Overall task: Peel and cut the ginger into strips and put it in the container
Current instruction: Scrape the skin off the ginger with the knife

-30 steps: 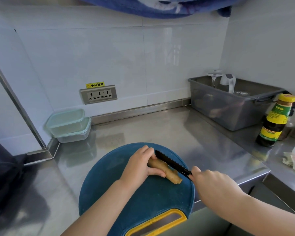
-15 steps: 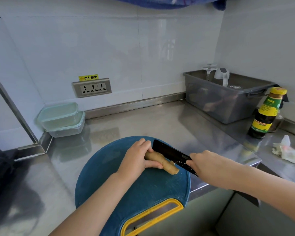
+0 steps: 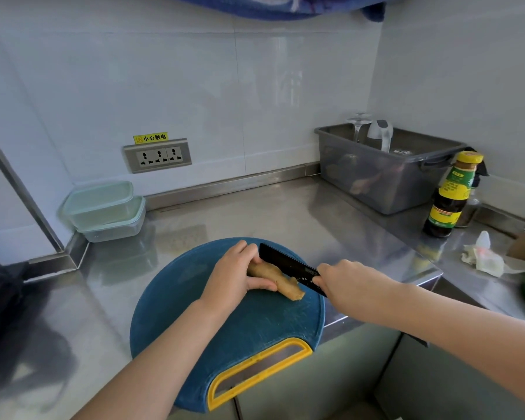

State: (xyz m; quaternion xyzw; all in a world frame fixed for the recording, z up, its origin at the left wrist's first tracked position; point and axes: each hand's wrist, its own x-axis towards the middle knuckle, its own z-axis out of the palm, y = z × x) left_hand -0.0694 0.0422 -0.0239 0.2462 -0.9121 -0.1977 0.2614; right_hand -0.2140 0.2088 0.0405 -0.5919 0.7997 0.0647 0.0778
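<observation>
On the cutting board (image 3: 194,322), the left hand (image 3: 237,277) grasps the ginger (image 3: 275,275). The right hand (image 3: 343,278) clenches the knife (image 3: 285,262) against its far side. Scrape shallowly, blade angled away from the fingers.

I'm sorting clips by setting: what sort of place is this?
Most likely a kitchen, perhaps a commercial one: a stainless steel counter, a blue cutting board with ginger on it, and a sauce bottle nearby.

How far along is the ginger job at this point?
Early. The ginger lies whole on the blue cutting board. The left hand holds it while the right hand holds the black knife against its far side, apparently to peel it. No strips are cut yet, and the stacked containers by the wall look empty.
</observation>
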